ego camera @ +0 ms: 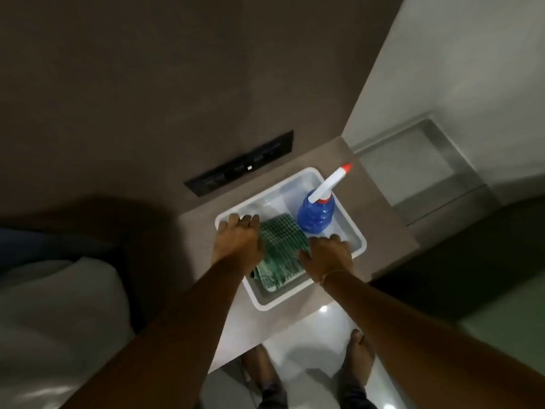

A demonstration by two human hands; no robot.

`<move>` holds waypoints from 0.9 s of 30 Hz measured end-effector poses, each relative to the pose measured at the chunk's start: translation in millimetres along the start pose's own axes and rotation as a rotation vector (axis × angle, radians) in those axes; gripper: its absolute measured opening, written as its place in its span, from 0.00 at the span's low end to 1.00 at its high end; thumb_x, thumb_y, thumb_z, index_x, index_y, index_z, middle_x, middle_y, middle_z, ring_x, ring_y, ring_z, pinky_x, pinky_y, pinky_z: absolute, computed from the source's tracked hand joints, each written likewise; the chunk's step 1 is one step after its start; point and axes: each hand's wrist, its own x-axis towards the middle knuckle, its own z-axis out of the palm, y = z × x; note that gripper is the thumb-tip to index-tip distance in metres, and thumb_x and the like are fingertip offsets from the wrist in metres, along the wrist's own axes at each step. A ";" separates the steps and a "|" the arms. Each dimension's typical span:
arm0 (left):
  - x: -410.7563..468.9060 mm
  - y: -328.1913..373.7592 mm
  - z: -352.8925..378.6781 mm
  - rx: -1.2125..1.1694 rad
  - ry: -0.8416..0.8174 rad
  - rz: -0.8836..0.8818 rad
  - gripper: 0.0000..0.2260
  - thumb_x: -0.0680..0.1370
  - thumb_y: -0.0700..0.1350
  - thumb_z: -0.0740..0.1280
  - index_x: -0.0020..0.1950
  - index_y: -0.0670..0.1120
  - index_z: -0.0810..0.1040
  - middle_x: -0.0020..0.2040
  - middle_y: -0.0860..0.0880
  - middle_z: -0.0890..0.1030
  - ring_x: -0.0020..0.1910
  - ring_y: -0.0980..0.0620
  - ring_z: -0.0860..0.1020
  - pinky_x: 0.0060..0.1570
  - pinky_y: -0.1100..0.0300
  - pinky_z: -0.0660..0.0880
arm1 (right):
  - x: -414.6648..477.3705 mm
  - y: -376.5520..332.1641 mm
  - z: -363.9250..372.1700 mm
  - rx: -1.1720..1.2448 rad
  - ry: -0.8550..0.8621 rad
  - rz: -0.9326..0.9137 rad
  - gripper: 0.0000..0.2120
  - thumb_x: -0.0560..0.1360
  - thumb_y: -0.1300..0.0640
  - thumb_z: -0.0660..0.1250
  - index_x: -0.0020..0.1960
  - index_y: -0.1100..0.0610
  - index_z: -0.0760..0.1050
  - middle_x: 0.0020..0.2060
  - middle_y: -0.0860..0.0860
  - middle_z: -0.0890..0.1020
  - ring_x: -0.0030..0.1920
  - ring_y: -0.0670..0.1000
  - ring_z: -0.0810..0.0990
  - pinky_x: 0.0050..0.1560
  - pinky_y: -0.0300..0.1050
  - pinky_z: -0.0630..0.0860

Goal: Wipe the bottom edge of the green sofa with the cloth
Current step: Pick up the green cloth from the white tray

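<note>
Head view, left hand [238,236] and right hand [327,255] on cloth [281,240], no legible writing

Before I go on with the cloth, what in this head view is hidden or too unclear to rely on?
- Cloth: its side edges lie under both hands, so any grip cannot be told.
- Left hand and right hand: fingertips point away from the camera, contact unclear.
- Tub: floor mostly covered by the cloth and the spray bottle.
- Wall panel: too dark and blurred to read.
- Sofa: only a dim green patch at the right edge, if that is it.
</note>
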 end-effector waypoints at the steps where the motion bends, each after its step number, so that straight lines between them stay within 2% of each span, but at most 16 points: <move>1: 9.6 1.2 3.1 0.010 0.009 0.017 0.28 0.81 0.51 0.60 0.80 0.44 0.62 0.76 0.43 0.71 0.74 0.40 0.66 0.72 0.45 0.64 | 8.3 1.0 5.6 -0.033 -0.003 0.000 0.21 0.79 0.41 0.60 0.60 0.55 0.80 0.55 0.56 0.83 0.59 0.59 0.77 0.62 0.54 0.74; 6: 45.5 6.9 22.1 0.024 -0.007 0.024 0.21 0.81 0.50 0.62 0.73 0.46 0.72 0.70 0.43 0.77 0.71 0.40 0.69 0.67 0.46 0.67 | 35.3 -1.5 35.5 0.005 0.017 0.061 0.22 0.76 0.38 0.65 0.57 0.56 0.80 0.52 0.55 0.84 0.57 0.58 0.78 0.60 0.53 0.74; 10: 60.8 2.5 40.8 -0.014 -0.034 0.001 0.17 0.80 0.52 0.65 0.68 0.48 0.77 0.65 0.42 0.80 0.67 0.39 0.72 0.65 0.45 0.70 | 45.6 -2.2 49.2 0.054 0.090 0.123 0.21 0.74 0.39 0.69 0.56 0.56 0.79 0.52 0.55 0.84 0.57 0.58 0.78 0.60 0.53 0.72; 15: 70.8 -2.8 52.1 -0.097 -0.021 -0.086 0.17 0.76 0.53 0.70 0.63 0.49 0.80 0.63 0.40 0.78 0.63 0.37 0.75 0.64 0.44 0.74 | 46.4 -10.2 58.9 0.005 0.117 0.122 0.19 0.75 0.42 0.69 0.56 0.56 0.79 0.50 0.55 0.85 0.57 0.59 0.79 0.60 0.54 0.72; 19: 75.2 -4.4 55.9 -0.167 -0.007 -0.116 0.16 0.75 0.54 0.72 0.59 0.48 0.83 0.58 0.40 0.82 0.58 0.39 0.79 0.60 0.46 0.78 | 45.7 -15.5 62.2 0.013 0.094 0.117 0.16 0.76 0.47 0.70 0.58 0.57 0.79 0.50 0.56 0.84 0.58 0.59 0.79 0.62 0.54 0.72; 24: 66.9 -8.9 42.0 -0.223 0.019 -0.082 0.16 0.75 0.54 0.71 0.59 0.48 0.84 0.59 0.41 0.82 0.64 0.38 0.75 0.63 0.47 0.72 | 36.1 -12.4 56.6 0.038 0.057 0.071 0.16 0.76 0.50 0.70 0.60 0.57 0.77 0.51 0.55 0.83 0.57 0.58 0.79 0.61 0.53 0.71; 27: 45.2 -10.7 24.1 -0.279 0.078 -0.022 0.14 0.76 0.53 0.71 0.58 0.50 0.84 0.56 0.43 0.85 0.61 0.40 0.77 0.62 0.48 0.73 | 18.6 -9.4 45.5 0.133 0.068 0.043 0.16 0.78 0.50 0.67 0.62 0.56 0.76 0.52 0.55 0.83 0.58 0.58 0.79 0.63 0.53 0.71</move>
